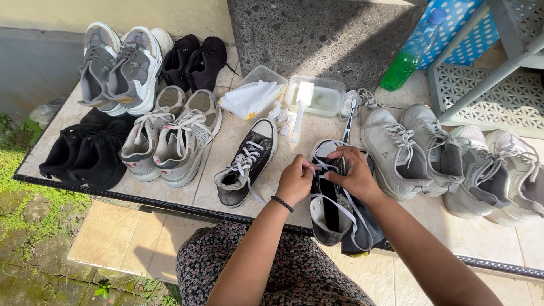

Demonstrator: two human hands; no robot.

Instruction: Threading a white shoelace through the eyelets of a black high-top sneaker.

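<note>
While the left hand (294, 180) pinches a white lace (315, 168), the right hand (352, 173) apparently grips the black sneaker's (331, 212) tongue (fingers closed).

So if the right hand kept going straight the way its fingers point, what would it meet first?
Probably the left hand: the right hand points leftward across the black sneaker they both work on, with only white laces between; depth is unclear.

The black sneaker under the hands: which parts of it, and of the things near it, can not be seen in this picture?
- Head view: the left hand and right hand cover the upper laces of the black sneaker.
- Its toe is hidden behind both hands.
- The dark cloth lies mostly under the sneaker.
- The green bottle is cut by the top edge.
- The rightmost grey shoe is cut by the right edge.
</note>
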